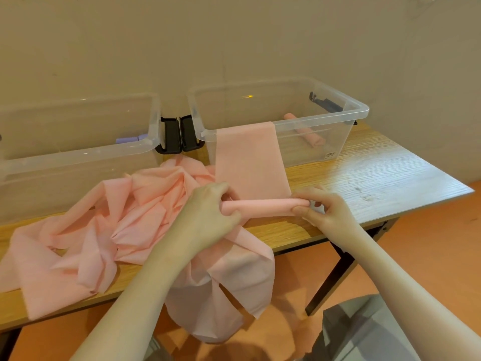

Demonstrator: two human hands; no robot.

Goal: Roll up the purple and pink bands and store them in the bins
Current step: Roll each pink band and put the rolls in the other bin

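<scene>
Both hands curl around the ends of a pink roll on the table: left hand, right hand. The band's flat length hangs over the right bin's rim.

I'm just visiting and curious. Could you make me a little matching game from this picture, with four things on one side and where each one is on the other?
Things:
1. purple roll
2. finished pink roll
3. half-rolled pink band
4. loose pink bands

Places:
A. heaped on the table, partly hanging off its front edge
B. inside the right bin
C. gripped at its ends by the left hand and right hand
D. inside the left bin

Pairs: 1-D, 2-B, 3-C, 4-A
</scene>
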